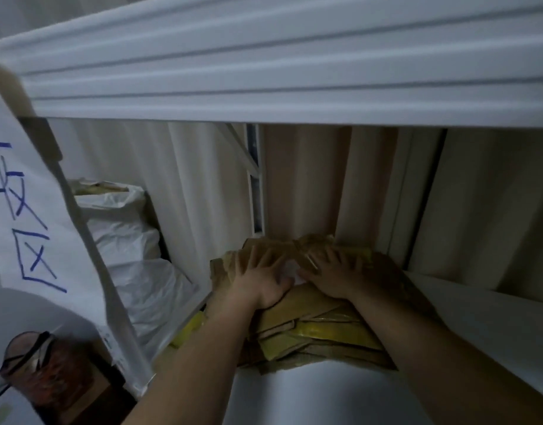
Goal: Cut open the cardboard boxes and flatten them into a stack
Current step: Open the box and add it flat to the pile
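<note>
Both my hands lie flat, fingers spread and straight, pressing down on the pile of flattened cardboard that sits low under the white shelf. My left hand rests on the left part of the top sheet, my right hand on the right part, thumbs nearly meeting over a small white label. Neither hand grips anything; they only push. The pile is straight ahead of me and below, directly under my palms, and its long side seems to run from me toward the wall, so both arms reach it about equally. Yellow tape shows on the sheets nearer to me, where the edges look uneven. I judge the top piece is being squashed flat onto the stack, and the next push should go straight down and slightly forward. White plastic bags sit to the left, beside the pile.
</note>
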